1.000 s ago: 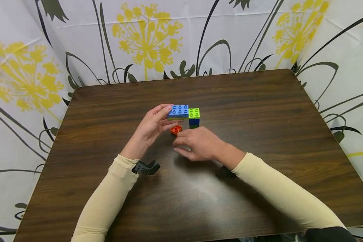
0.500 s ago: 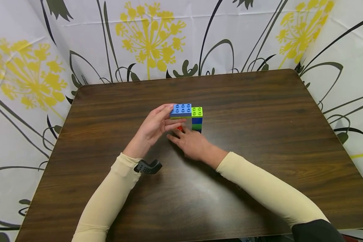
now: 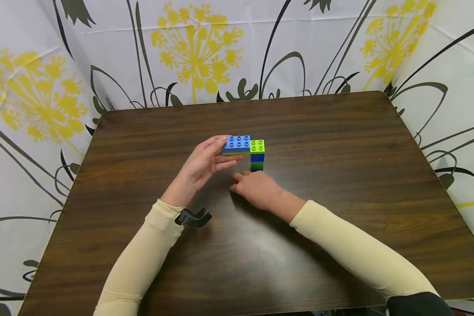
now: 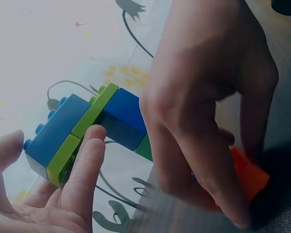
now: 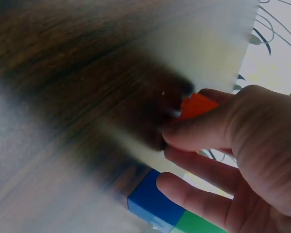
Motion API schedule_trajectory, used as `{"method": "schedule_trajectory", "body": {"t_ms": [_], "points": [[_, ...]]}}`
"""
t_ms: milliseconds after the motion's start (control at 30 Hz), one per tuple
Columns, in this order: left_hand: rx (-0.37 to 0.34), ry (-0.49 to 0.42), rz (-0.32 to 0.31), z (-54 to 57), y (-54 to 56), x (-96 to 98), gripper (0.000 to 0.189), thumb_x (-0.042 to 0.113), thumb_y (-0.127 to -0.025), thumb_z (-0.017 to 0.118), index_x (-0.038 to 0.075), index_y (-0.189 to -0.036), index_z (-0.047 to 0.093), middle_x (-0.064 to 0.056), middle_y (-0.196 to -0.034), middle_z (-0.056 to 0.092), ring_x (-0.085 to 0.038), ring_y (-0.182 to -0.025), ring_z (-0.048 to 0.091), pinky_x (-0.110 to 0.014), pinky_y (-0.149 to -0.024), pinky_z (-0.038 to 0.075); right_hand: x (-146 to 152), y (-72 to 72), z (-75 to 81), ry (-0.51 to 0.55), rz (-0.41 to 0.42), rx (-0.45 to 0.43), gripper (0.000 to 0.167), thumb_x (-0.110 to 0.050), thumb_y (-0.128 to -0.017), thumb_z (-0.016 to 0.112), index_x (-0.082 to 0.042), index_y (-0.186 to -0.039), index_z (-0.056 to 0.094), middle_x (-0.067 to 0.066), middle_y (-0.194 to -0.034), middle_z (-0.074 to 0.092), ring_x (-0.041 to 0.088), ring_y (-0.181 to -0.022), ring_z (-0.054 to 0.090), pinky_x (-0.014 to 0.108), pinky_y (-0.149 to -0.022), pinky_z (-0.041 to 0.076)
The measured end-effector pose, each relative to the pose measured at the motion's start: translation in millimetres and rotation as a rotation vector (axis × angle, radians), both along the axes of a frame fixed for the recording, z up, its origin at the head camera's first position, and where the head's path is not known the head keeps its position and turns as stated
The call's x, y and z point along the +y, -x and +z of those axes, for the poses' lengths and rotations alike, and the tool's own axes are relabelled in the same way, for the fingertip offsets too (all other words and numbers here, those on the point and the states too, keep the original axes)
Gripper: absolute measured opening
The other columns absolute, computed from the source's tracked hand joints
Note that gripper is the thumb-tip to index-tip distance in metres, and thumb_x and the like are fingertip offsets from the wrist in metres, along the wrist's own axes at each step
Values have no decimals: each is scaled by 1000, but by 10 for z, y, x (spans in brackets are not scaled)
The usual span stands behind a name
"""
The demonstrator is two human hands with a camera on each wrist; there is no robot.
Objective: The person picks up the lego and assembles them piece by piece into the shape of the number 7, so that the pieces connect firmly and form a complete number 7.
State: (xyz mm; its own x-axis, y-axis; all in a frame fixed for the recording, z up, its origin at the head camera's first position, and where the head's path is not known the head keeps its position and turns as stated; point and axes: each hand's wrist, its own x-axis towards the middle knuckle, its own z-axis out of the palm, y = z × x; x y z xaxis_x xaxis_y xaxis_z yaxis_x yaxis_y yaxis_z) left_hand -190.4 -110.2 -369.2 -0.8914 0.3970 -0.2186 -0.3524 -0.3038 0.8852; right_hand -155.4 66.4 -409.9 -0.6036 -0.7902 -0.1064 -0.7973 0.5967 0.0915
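In the head view, a toy-brick build stands on the table, with a light blue brick point(image 3: 237, 145) on one end of a lime brick point(image 3: 257, 145). Under the lime brick's other end a column shows a dark blue brick point(image 3: 257, 157) and a green brick point(image 3: 257, 166). My left hand point(image 3: 199, 169) holds the overhanging end, thumb by the light blue brick and fingers underneath. In front of the column, my right hand point(image 3: 258, 189) pinches an orange-red brick point(image 4: 250, 177) low over the table. Its fingers mostly cover that brick in the head view.
The dark wood-grain table point(image 3: 339, 158) reaches out on all sides of the hands. Behind it hangs a white cloth point(image 3: 122, 39) printed with yellow flowers and grey stems. A black wrist device point(image 3: 193, 218) sits on the left wrist.
My right hand reached with spread fingers to the orange-red brick beneath the overhang, then drew back slightly toward me, pinching it. My left hand keeps its hold on the build.
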Motion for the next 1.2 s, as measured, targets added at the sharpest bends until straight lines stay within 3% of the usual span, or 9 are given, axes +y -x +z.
{"method": "schedule_trajectory", "body": {"t_ms": [167, 500, 700, 833, 967, 1200], "points": [[-6, -1, -7, 4, -2, -11, 38, 27, -102, 54, 4, -132, 50, -16, -120, 64, -32, -102, 68, -48, -92, 44, 135, -15, 76, 116, 11, -68, 25, -17, -91, 69, -22, -116, 72, 0, -102, 62, 16, -91, 57, 30, -72, 53], [4, -4, -12, -1, 0, -22, 39, 27, -105, 48, 2, -134, 48, -16, -120, 64, -32, -100, 69, -45, -90, 49, 429, -89, 398, 399, -6, -233, 35, -19, -82, 77, -16, -116, 70, -4, -103, 65, 15, -94, 54, 33, -87, 47], [14, -4, -19, -25, 10, -22, 37, 27, -105, 47, 2, -132, 50, -15, -120, 63, -31, -100, 69, -44, -90, 51, 576, -94, 598, 580, -21, -346, 40, -11, -84, 73, -13, -123, 65, -5, -110, 59, 11, -90, 55, 26, -78, 51], [14, -2, -21, -19, 14, -6, 38, 28, -105, 48, 2, -132, 50, -16, -121, 62, -32, -101, 68, -41, -88, 53, 673, -33, 665, 745, -4, -366, 35, -8, -82, 76, -10, -116, 69, -4, -112, 60, 10, -93, 56, 27, -83, 52], [9, 0, -22, -2, 7, 10, 37, 28, -105, 46, 2, -132, 50, -17, -122, 62, -32, -102, 68, -41, -87, 54, 766, 42, 684, 914, -31, -386, 33, -8, -81, 79, -10, -113, 70, -4, -110, 61, 10, -93, 59, 29, -81, 55], [-11, 0, -18, 5, 9, 9, 36, 27, -105, 47, 3, -132, 50, -16, -122, 61, -33, -102, 68, -43, -88, 52, 848, 198, 648, 1063, -180, -259, 31, -10, -82, 80, -9, -111, 69, 0, -108, 67, 16, -99, 61, 40, -89, 53]]}}
